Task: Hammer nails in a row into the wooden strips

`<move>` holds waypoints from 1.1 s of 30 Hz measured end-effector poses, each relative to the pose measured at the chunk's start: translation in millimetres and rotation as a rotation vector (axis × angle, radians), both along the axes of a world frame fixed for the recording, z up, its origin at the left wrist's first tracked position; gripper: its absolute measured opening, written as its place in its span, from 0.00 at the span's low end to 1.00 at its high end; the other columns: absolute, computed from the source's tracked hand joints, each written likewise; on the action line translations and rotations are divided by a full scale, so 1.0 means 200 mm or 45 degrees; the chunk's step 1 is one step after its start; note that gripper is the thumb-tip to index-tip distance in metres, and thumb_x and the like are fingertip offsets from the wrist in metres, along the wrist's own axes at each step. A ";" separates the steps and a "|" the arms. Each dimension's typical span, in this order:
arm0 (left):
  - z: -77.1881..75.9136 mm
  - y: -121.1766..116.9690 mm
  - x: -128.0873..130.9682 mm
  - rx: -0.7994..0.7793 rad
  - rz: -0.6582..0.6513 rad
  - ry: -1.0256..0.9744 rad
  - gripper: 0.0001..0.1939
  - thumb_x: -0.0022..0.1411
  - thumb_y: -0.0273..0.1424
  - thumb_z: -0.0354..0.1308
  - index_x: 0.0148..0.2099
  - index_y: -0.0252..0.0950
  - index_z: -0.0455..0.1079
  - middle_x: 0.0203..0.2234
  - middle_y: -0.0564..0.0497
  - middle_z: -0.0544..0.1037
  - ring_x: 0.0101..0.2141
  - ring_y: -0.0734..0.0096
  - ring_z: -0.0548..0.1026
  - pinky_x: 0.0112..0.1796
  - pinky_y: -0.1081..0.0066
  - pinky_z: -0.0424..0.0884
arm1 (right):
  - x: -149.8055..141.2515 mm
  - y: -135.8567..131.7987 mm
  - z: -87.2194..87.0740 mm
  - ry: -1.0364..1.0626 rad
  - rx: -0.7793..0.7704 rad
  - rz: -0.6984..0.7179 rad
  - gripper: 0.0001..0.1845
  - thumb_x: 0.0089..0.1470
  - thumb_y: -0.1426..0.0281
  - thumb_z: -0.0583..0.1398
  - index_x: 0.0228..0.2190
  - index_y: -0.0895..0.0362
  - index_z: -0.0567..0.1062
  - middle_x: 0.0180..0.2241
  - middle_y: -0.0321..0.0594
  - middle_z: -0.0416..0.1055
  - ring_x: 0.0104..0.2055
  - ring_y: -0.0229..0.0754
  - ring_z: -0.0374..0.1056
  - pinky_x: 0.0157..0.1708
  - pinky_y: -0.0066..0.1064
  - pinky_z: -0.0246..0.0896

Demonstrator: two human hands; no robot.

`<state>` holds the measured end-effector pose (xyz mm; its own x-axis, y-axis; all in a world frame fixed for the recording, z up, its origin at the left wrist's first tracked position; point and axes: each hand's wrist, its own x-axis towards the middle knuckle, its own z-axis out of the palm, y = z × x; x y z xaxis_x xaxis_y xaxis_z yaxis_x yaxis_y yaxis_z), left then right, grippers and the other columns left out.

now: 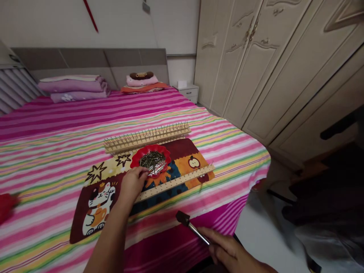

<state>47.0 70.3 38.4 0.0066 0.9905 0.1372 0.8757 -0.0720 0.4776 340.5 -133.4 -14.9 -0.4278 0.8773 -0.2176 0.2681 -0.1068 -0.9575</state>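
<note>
My right hand (pixel 227 248) is wrapped round the metal shaft of a hammer (pixel 196 229), its dark head pointing up and left over the bed's front edge. My left hand (pixel 135 184) is at the near left rim of a red scalloped bowl (pixel 135 156) filled with loose nails (pixel 153 161). The left fingertips are pinched together; whatever they hold is too small to make out. Just right of that hand lies a narrow wooden strip (pixel 173 184) with drilled holes and a few nails standing along it. Behind the bowl, wooden strips (pixel 148 138) carry rows of upright nails.
A patterned mat (pixel 78 220) with a cat picture lies under the bowl and near strip, on a striped bedspread (pixel 42 182). Folded bedding (pixel 74 89) rests by the headboard. A wardrobe (pixel 253 76) stands to the right. A blurred red object (pixel 6 207) is at the left edge.
</note>
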 end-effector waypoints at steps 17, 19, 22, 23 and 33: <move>-0.05 0.26 0.21 -0.256 -0.064 0.237 0.09 0.54 0.32 0.52 0.26 0.39 0.72 0.25 0.50 0.78 0.28 0.69 0.73 0.29 0.73 0.61 | 0.05 0.02 -0.06 0.028 -0.010 -0.035 0.31 0.62 0.53 0.46 0.60 0.55 0.62 0.27 0.37 0.65 0.30 0.41 0.64 0.32 0.34 0.63; -0.04 0.24 0.17 -0.256 -0.041 0.076 0.09 0.54 0.34 0.51 0.27 0.39 0.71 0.24 0.51 0.77 0.27 0.70 0.72 0.28 0.73 0.61 | 0.05 0.02 -0.07 0.026 0.001 -0.029 0.31 0.62 0.54 0.46 0.60 0.56 0.62 0.27 0.38 0.65 0.29 0.41 0.63 0.32 0.33 0.63; -0.01 0.19 0.11 -0.273 -0.003 -0.473 0.10 0.49 0.39 0.56 0.26 0.37 0.70 0.20 0.53 0.73 0.24 0.73 0.69 0.28 0.73 0.63 | 0.04 0.01 -0.07 0.019 0.020 -0.022 0.31 0.62 0.55 0.47 0.60 0.57 0.61 0.27 0.38 0.65 0.29 0.41 0.63 0.31 0.33 0.63; 0.00 0.17 0.10 -0.292 0.006 -0.676 0.13 0.45 0.41 0.59 0.27 0.36 0.70 0.20 0.54 0.72 0.23 0.74 0.68 0.28 0.73 0.63 | 0.04 0.01 -0.07 0.015 0.026 -0.020 0.30 0.62 0.56 0.47 0.61 0.57 0.61 0.27 0.38 0.65 0.29 0.41 0.63 0.31 0.33 0.63; -0.04 -0.22 -0.03 -0.324 0.332 -1.268 0.25 0.29 0.45 0.70 0.29 0.34 0.72 0.22 0.53 0.76 0.25 0.74 0.71 0.27 0.74 0.68 | -0.01 0.01 0.06 -0.058 0.063 -0.016 0.28 0.62 0.61 0.48 0.60 0.57 0.62 0.26 0.36 0.64 0.28 0.39 0.62 0.31 0.32 0.63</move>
